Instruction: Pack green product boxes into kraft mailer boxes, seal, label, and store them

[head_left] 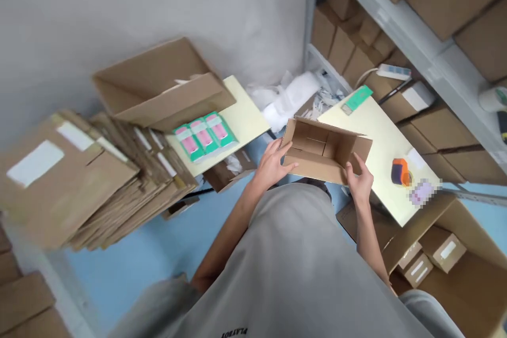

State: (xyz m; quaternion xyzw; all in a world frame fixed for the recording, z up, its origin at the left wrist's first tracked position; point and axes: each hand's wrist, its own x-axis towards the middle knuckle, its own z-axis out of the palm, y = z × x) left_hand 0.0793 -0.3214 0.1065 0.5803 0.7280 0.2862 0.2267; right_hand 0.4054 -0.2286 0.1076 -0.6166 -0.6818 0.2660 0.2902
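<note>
Between my two hands is a small cardboard box point(317, 163), its top open and its inside bare, held in front of my body. My left hand point(275, 162) grips its left end, thumb along the near wall and fingers at the side. At the right end my right hand point(359, 177) grips the near corner, fingertips on the wall. To the left, pink-and-green packs point(205, 137) lie side by side on a pale board. An orange tape dispenser point(400, 171) stands on the pale table point(380, 142) to the right, with a green box point(357, 99) near its far end.
Flattened cartons point(99, 185) are stacked at the left. Behind the packs stands a large open carton point(158, 84). A deep carton point(467, 274) with a few small boxes sits at lower right. Shelves point(431, 63) of boxes line the right; white wrapping point(293, 100) lies by the wall.
</note>
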